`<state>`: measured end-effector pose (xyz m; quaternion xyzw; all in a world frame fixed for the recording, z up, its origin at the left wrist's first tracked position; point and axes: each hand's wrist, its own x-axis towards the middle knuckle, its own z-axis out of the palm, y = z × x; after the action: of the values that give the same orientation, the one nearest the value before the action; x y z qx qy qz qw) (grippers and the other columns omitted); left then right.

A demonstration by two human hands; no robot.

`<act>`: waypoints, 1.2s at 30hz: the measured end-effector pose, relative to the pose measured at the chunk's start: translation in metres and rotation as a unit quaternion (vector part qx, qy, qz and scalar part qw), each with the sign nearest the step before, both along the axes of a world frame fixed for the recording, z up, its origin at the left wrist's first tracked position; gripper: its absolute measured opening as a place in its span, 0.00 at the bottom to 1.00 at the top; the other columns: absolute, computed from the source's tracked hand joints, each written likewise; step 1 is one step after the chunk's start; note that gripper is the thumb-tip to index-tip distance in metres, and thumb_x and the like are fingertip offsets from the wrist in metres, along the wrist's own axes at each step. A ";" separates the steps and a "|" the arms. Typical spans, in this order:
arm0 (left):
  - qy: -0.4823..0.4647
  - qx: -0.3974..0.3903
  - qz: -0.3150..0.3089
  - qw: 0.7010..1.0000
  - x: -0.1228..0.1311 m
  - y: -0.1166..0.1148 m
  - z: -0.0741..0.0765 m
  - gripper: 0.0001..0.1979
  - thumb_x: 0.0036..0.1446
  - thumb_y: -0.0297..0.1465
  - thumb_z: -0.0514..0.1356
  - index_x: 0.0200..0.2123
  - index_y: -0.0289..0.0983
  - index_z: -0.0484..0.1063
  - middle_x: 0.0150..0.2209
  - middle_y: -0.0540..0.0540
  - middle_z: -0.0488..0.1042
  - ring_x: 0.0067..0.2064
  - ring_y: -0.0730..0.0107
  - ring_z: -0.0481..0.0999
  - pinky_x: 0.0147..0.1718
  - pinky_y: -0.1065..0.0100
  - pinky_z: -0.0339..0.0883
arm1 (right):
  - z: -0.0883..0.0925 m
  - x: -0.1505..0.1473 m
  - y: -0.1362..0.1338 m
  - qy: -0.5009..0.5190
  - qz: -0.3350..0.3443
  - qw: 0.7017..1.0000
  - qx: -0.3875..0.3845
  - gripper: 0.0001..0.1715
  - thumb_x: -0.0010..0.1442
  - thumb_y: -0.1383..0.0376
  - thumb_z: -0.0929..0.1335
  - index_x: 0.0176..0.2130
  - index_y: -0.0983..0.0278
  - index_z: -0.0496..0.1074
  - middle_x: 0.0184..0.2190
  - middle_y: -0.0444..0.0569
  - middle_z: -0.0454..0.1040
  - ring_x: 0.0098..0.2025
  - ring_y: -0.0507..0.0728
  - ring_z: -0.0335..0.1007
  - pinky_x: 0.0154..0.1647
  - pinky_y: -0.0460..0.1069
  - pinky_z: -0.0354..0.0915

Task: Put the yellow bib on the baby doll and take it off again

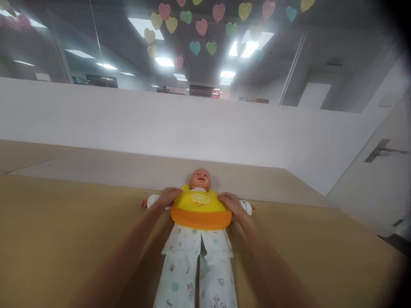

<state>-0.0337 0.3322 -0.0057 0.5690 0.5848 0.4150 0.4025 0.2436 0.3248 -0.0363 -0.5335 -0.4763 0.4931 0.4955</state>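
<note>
A baby doll lies on its back on a tan tabletop, its head pointing away from me. It wears white printed pyjamas with a yellow and orange silicone bib over the chest. My left hand grips the bib's upper left edge near the doll's shoulder. On the other side, my right hand holds the bib's right edge. The doll's arms stick out sideways, partly hidden behind my hands.
A white low wall runs behind the tabletop, with glass panes above it carrying paper hearts in several colours. A white door with a dark handle stands at the right. Ceiling lights reflect in the glass.
</note>
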 end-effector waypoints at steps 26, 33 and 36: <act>-0.056 0.046 -0.027 0.997 -0.007 -0.062 -0.016 0.25 0.55 0.49 0.56 0.18 0.37 0.56 0.17 0.54 0.54 0.22 0.76 0.53 0.22 0.69 0.44 | -0.018 0.022 -0.050 0.012 0.134 0.988 0.073 0.26 0.52 0.49 0.71 0.23 0.64 0.58 0.12 0.38 0.58 0.13 0.45 0.52 0.15 0.42 0.40; -0.058 0.014 -0.039 0.998 -0.010 -0.064 -0.036 0.25 0.54 0.50 0.56 0.18 0.38 0.57 0.17 0.54 0.54 0.20 0.76 0.52 0.21 0.68 0.42 | -0.025 0.021 -0.056 -0.007 0.129 0.989 0.067 0.26 0.54 0.48 0.69 0.23 0.64 0.59 0.12 0.38 0.58 0.14 0.46 0.51 0.16 0.42 0.42; -0.079 0.015 -0.029 0.996 -0.009 -0.067 -0.043 0.24 0.55 0.50 0.56 0.20 0.37 0.58 0.17 0.54 0.55 0.20 0.77 0.52 0.20 0.69 0.43 | -0.026 0.018 -0.060 -0.014 0.112 0.991 0.077 0.27 0.54 0.47 0.69 0.23 0.64 0.58 0.11 0.38 0.57 0.13 0.45 0.51 0.16 0.42 0.42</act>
<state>-0.0432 0.2650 -0.0487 0.5570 0.5281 0.4561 0.4504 0.2617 0.2649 -0.0624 -0.4441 -0.5762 0.5000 0.4699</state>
